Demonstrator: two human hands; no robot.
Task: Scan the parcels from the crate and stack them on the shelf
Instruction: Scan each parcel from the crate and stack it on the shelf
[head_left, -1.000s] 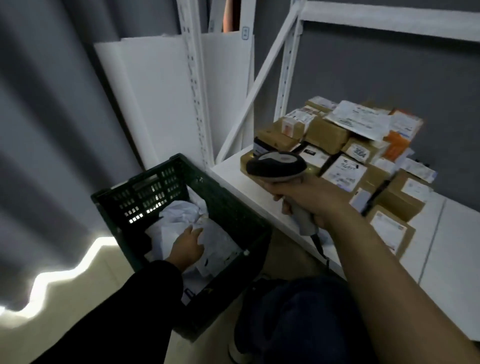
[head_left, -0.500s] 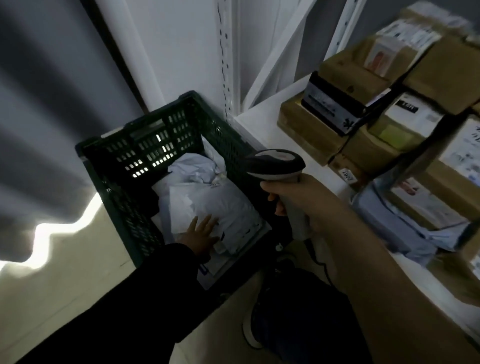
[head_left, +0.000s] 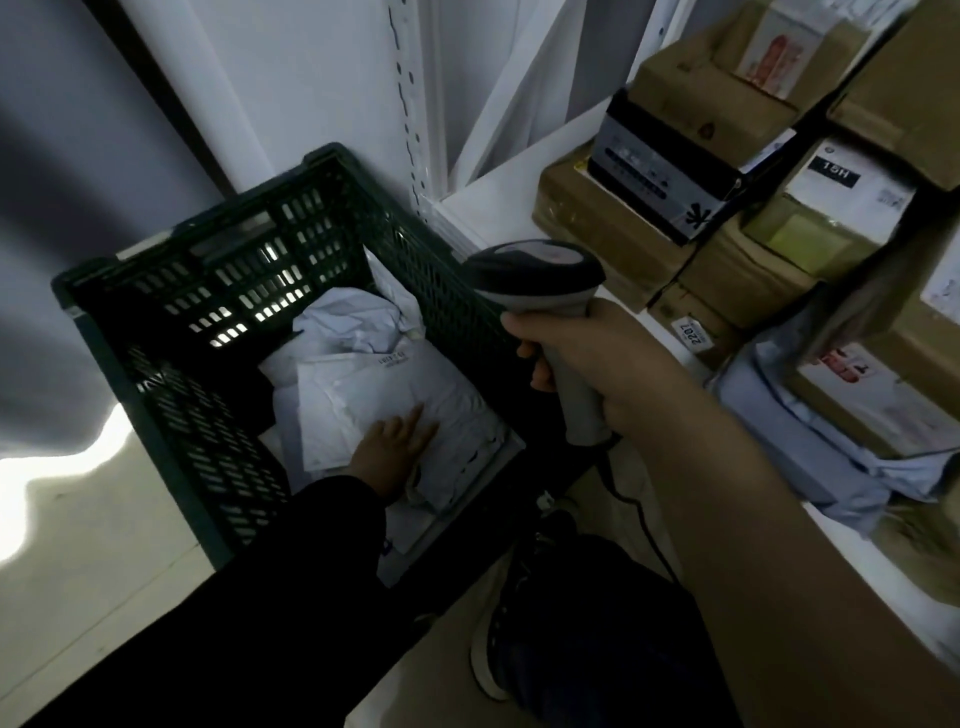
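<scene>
One crate (head_left: 171, 332), one scanner (head_left: 540, 275), two hands, several white mailers inside, roughly ten parcels on one shelf (head_left: 493, 208)

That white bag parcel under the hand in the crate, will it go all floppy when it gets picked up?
Probably floppy: the white bag parcel looks creased and soft. It likely sags off the left hand, which lies flat on it. Its plastic skin may be a bit slippery. It seems light, though I can't tell what's inside.
</scene>
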